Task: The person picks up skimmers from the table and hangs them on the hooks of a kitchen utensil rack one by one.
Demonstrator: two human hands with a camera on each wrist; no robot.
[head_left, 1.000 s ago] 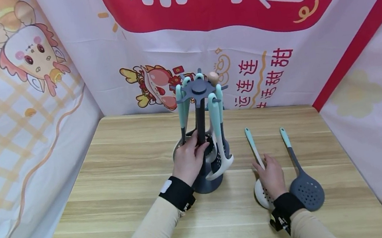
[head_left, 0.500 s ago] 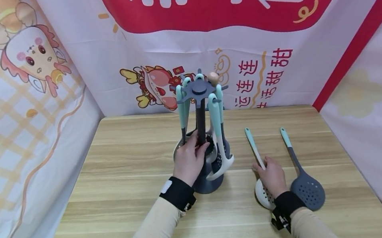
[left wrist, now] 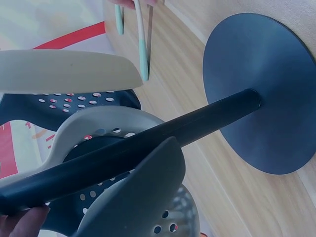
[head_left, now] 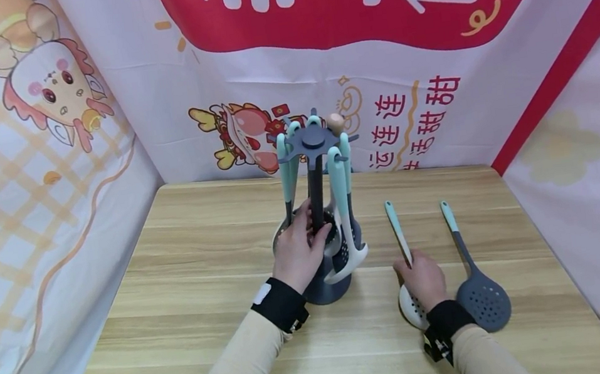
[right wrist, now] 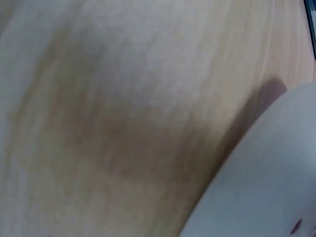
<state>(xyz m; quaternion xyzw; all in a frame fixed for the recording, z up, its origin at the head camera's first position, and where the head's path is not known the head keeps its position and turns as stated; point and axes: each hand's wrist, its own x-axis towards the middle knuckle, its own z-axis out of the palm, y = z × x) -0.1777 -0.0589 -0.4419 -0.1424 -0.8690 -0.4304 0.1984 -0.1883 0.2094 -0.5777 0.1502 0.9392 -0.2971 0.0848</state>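
My left hand [head_left: 298, 251] grips the dark post [head_left: 316, 191] of a standing utensil rack; its fingertips show at the lower left of the left wrist view. Mint-handled utensils hang from the rack's top [head_left: 312, 138], among them a white ladle [head_left: 351, 262] at the front right. On the table, my right hand [head_left: 423, 278] holds the handle of a white perforated skimmer [head_left: 412, 310] lying flat, its mint end pointing away. The right wrist view shows only part of the white skimmer head [right wrist: 266, 173] and its shadow on the wood.
To the right of that hand lies a dark perforated turner [head_left: 484, 300] with a mint handle end. The rack's round base [left wrist: 261, 84] stands on the wooden table [head_left: 188, 290]. Printed cloth [head_left: 425, 101] hangs along the table's back and sides.
My right hand has slid slightly toward me along the skimmer, and its fingers have closed more round the handle. The skimmer head has shifted very slightly left. My left hand stays on the post.
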